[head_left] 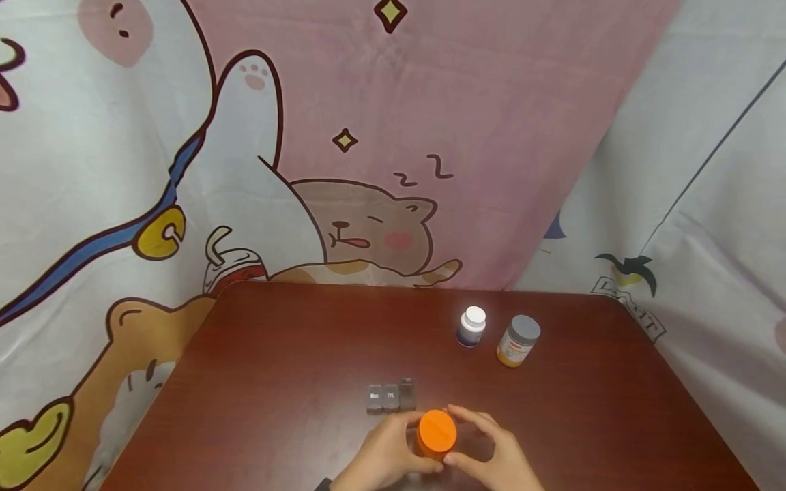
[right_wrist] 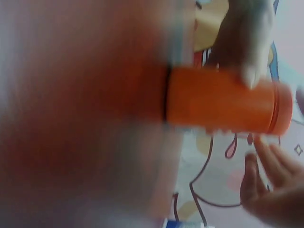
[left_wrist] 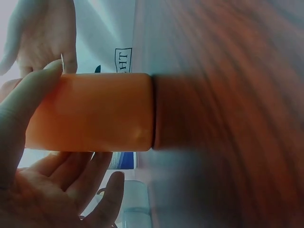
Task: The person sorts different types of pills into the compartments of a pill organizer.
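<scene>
An orange pill bottle [head_left: 437, 434] stands upright on the table, its orange cap [head_left: 438, 428] on top. My left hand [head_left: 383, 447] grips it from the left; in the left wrist view its thumb [left_wrist: 31, 97] lies across the orange wall and the other fingers reach round the far side. On the other side is my right hand [head_left: 497, 453], its fingers and thumb spread around the bottle near the cap; in the right wrist view those fingers [right_wrist: 275, 164] look loose and apart from it. Just beyond sits a small grey pill organizer [head_left: 390, 396] with day labels.
Farther back on the right stand a white bottle [head_left: 471, 326] with a dark blue lower part and a jar [head_left: 518, 339] with a grey lid. The dark red-brown wooden table [head_left: 276, 354] ends at a cartoon-printed curtain [head_left: 491, 136].
</scene>
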Available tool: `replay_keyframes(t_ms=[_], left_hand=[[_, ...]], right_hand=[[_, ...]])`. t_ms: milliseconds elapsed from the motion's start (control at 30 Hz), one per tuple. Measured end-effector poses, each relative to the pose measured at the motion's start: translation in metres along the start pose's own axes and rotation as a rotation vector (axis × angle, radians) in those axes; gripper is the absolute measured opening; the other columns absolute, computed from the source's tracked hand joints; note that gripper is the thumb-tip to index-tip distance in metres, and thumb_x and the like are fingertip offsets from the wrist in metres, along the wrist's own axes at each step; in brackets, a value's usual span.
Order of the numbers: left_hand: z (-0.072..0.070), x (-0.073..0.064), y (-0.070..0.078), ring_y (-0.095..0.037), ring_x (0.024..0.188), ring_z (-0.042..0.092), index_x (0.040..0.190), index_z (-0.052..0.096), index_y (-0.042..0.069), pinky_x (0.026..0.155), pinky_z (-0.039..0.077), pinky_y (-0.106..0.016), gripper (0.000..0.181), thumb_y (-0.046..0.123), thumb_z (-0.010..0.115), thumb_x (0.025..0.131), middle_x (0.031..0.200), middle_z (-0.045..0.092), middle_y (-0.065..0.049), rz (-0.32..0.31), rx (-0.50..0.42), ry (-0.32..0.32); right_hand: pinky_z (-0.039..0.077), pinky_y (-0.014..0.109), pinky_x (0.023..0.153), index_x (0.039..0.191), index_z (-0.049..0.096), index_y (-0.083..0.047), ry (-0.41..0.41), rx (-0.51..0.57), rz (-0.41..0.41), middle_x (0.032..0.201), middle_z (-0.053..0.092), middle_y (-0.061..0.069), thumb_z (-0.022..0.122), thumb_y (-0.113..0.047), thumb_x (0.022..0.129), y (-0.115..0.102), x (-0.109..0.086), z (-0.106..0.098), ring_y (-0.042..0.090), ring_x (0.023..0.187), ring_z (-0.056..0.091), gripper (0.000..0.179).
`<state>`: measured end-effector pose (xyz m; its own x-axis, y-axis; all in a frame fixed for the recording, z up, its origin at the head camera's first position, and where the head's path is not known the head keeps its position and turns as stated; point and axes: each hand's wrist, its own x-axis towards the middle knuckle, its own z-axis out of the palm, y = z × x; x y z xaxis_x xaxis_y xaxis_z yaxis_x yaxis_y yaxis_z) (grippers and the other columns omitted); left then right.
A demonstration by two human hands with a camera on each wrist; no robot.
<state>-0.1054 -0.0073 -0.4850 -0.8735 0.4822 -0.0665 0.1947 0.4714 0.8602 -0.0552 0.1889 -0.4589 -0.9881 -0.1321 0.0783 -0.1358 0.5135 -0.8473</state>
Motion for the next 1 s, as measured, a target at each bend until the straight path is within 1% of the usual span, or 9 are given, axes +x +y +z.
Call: replay_keyframes(t_ms=[100,200,300,433,567,700,800,867,1000], left_hand=[[0.000,-0.001,0.001,-0.020,0.101,0.060,0.113,0.067,0.021,0.088,0.048,-0.060,0.061,0.045,0.083,0.059,0.110,0.070,0.004,-0.010,-0.001,0.008],[0.000,-0.002,0.001,-0.021,0.102,0.060,0.113,0.067,0.022,0.088,0.048,-0.061,0.061,0.045,0.083,0.059,0.111,0.070,0.004,-0.002,0.005,0.014],[-0.002,-0.003,0.001,-0.022,0.101,0.060,0.115,0.066,0.020,0.086,0.049,-0.060,0.063,0.045,0.083,0.059,0.111,0.070,0.002,0.011,0.020,0.021],[-0.003,-0.004,0.001,-0.020,0.100,0.061,0.115,0.065,0.018,0.084,0.051,-0.059,0.066,0.044,0.084,0.058,0.111,0.071,0.001,0.016,0.044,0.025],[-0.003,-0.003,0.000,-0.018,0.100,0.061,0.117,0.064,0.016,0.085,0.052,-0.056,0.068,0.044,0.084,0.058,0.112,0.070,0.001,0.026,0.078,0.032],[-0.002,-0.004,-0.002,-0.018,0.099,0.062,0.118,0.064,0.013,0.084,0.053,-0.052,0.071,0.044,0.083,0.058,0.112,0.071,-0.001,0.030,0.095,0.040],[0.000,-0.004,-0.002,-0.017,0.097,0.062,0.117,0.064,0.012,0.084,0.054,-0.051,0.070,0.045,0.083,0.058,0.110,0.072,-0.001,0.031,0.092,0.043],[0.000,-0.003,-0.002,-0.016,0.097,0.062,0.116,0.065,0.013,0.084,0.054,-0.052,0.069,0.045,0.083,0.058,0.110,0.072,0.000,0.038,0.090,0.043],[0.000,-0.002,-0.002,-0.016,0.099,0.062,0.117,0.064,0.017,0.084,0.053,-0.053,0.068,0.045,0.083,0.058,0.111,0.071,0.002,0.054,0.085,0.038]], right_hand=[[0.049,0.052,0.084,0.122,0.062,-0.020,0.071,-0.004,0.012,0.115,0.064,-0.001,0.079,-0.034,0.069,-0.002,-0.004,0.007,0.020,0.100,0.057,0.057],[0.049,0.054,0.085,0.123,0.061,-0.023,0.062,0.008,-0.031,0.115,0.062,-0.002,0.080,-0.035,0.068,0.001,-0.001,0.010,0.018,0.101,0.055,0.060],[0.049,0.053,0.085,0.126,0.059,-0.026,0.007,0.006,-0.129,0.116,0.060,-0.004,0.078,-0.037,0.070,0.007,0.006,0.010,0.014,0.103,0.053,0.060],[0.050,0.045,0.084,0.127,0.058,-0.020,-0.110,-0.006,-0.351,0.113,0.060,-0.002,0.076,-0.033,0.073,0.017,0.024,0.004,0.013,0.102,0.053,0.058],[0.049,0.044,0.085,0.126,0.059,-0.015,-0.277,0.005,-0.512,0.111,0.060,0.001,0.076,-0.025,0.073,0.024,0.045,-0.008,0.015,0.101,0.052,0.057],[0.047,0.046,0.086,0.128,0.057,-0.018,-0.455,0.054,-0.535,0.109,0.057,0.000,0.075,-0.021,0.076,0.025,0.061,-0.016,0.015,0.101,0.050,0.055],[0.047,0.046,0.086,0.129,0.057,-0.016,-0.528,0.098,-0.549,0.108,0.054,0.002,0.072,-0.020,0.079,0.025,0.067,-0.018,0.016,0.101,0.049,0.052],[0.047,0.047,0.087,0.130,0.055,-0.014,-0.535,0.111,-0.566,0.110,0.054,0.003,0.069,-0.020,0.081,0.024,0.066,-0.018,0.017,0.102,0.049,0.052],[0.044,0.051,0.092,0.138,0.047,-0.013,-0.483,0.126,-0.512,0.119,0.056,0.003,0.068,-0.014,0.082,0.022,0.055,-0.017,0.018,0.108,0.049,0.060]])
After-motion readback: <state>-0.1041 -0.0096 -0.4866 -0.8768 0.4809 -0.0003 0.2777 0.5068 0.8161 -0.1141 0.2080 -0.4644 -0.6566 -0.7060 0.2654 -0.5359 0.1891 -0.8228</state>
